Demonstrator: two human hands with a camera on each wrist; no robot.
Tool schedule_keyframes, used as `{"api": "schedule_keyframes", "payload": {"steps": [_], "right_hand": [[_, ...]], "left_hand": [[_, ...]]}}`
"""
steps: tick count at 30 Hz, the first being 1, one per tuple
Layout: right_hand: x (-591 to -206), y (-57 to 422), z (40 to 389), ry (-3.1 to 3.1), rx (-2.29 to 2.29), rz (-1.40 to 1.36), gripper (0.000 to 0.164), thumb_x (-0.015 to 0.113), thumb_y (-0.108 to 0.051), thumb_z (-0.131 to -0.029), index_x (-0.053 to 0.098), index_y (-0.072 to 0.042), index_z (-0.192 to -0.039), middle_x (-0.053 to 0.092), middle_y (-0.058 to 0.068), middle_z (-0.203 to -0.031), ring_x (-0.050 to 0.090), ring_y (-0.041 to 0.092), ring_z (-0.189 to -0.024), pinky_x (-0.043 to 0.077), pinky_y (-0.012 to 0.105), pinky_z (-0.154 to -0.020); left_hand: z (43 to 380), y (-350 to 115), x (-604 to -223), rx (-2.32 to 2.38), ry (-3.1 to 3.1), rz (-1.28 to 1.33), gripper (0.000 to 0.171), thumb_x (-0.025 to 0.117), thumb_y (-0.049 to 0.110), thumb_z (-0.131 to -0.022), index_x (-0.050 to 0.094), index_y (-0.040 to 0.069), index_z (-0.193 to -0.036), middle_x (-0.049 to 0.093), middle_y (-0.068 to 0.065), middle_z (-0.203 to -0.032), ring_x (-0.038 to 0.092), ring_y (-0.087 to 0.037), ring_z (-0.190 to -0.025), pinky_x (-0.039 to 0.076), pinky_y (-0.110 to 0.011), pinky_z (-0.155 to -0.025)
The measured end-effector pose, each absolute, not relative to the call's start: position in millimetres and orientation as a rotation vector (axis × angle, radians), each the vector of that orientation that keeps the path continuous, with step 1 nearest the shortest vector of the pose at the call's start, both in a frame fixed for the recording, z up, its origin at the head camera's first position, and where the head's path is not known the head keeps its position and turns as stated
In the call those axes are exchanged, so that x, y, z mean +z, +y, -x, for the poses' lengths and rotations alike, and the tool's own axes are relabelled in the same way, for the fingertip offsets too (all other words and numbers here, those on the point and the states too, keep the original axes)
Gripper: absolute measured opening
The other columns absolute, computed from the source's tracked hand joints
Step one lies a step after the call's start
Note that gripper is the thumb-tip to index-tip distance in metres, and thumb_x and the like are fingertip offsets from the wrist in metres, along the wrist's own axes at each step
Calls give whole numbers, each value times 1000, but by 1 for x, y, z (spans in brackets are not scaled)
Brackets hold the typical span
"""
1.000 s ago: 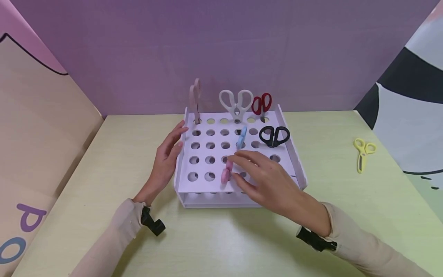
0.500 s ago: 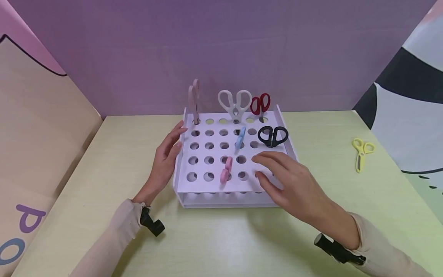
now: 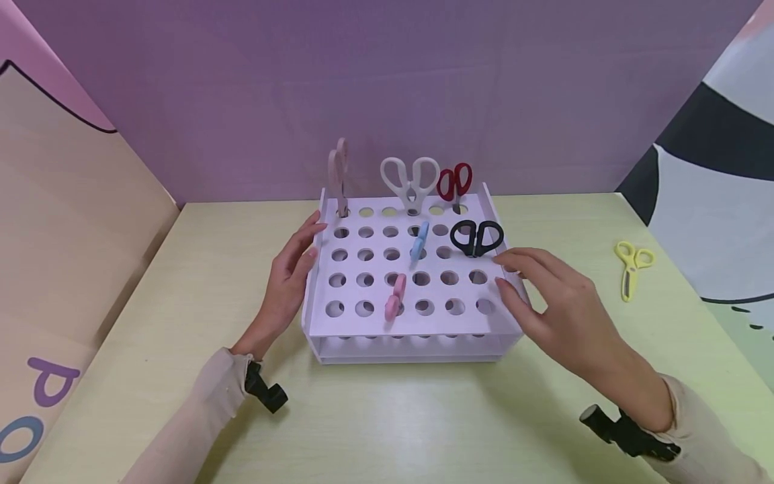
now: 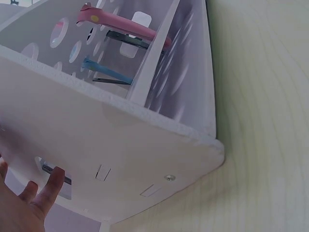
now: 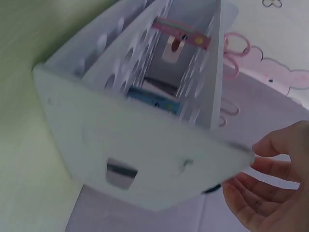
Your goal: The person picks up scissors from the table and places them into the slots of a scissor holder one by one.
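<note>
A white rack [image 3: 351, 328] with rows of round holes stands on the table. Several scissors stand in it, handles up: pale pink [image 3: 336, 171], white [image 3: 412, 195] and red [image 3: 455, 191] along the back, blue [image 3: 419, 243] and black [image 3: 475, 247] further forward, pink [image 3: 396, 299] near the front. My left hand [image 3: 285, 286] rests on the rack's left side with loose fingers. My right hand [image 3: 562, 302], fingers loosely bent and holding nothing, is at the rack's right edge; whether it touches is unclear. Sheathed pink [image 5: 186, 35] and blue blades [image 5: 152, 100] show inside the rack in the right wrist view.
Yellow scissors [image 3: 630, 272] lie on the table [image 3: 605, 349] to the right. A purple backdrop [image 3: 272, 101] rises behind the rack, with printed panels at both sides.
My right hand has left the pink scissors, which stay standing in the rack, and has moved right to the rack's right edge. My left hand has stayed in place.
</note>
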State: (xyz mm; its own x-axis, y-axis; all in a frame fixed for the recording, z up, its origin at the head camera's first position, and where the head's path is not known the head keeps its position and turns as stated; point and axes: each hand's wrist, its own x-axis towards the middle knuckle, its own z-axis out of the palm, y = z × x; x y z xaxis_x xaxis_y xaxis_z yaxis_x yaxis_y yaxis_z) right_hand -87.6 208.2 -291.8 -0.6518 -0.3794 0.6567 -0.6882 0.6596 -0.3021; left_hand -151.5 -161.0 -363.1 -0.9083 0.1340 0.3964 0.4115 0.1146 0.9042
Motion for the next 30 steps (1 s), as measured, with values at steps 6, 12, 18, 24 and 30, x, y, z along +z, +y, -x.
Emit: {"api": "schedule_keyframes", "payload": {"steps": [6, 12, 18, 24, 30], "right_hand": [[-291, 228, 94, -2377, 689, -695, 36, 75, 5, -79, 69, -3, -113, 69, 10, -114, 65, 22, -86, 35, 1, -85], [-297, 244, 104, -2362, 699, -656, 33, 72, 7, -80, 70, -3, -111, 70, 10, -109, 64, 20, -83, 38, 5, -79], [-307, 266, 120, -2359, 721, -595, 30, 70, 7, -81, 71, -2, -110, 72, 9, -104, 60, 4, -84, 40, 9, -72], [-322, 294, 138, -2407, 785, -510, 28, 70, 3, -85, 70, -1, -113, 72, 13, -106, 48, -23, -88, 38, 0, -74], [-336, 320, 152, -2512, 862, -370, 24, 67, -7, -93, 69, -2, -116, 70, 16, -110, 48, -24, -86, 37, -3, -76]], "left_hand": [[154, -162, -368, -1869, -2144, 588, 39, 44, 9, -106, 50, 7, -144, 34, 11, -159, 35, -13, -144, 40, -23, -108], [154, -162, -367, -1869, -2140, 584, 39, 44, 7, -105, 50, 5, -143, 34, 9, -159, 35, -13, -145, 40, -22, -108], [153, -162, -366, -1879, -2135, 586, 38, 43, 6, -105, 50, 5, -143, 34, 6, -160, 34, -14, -145, 40, -22, -108], [154, -162, -366, -1881, -2130, 593, 38, 44, 7, -105, 51, 6, -143, 34, 7, -159, 35, -13, -144, 40, -23, -108], [154, -162, -366, -1883, -2136, 585, 38, 44, 8, -105, 51, 6, -143, 34, 9, -159, 36, -14, -144, 41, -23, -107]]}}
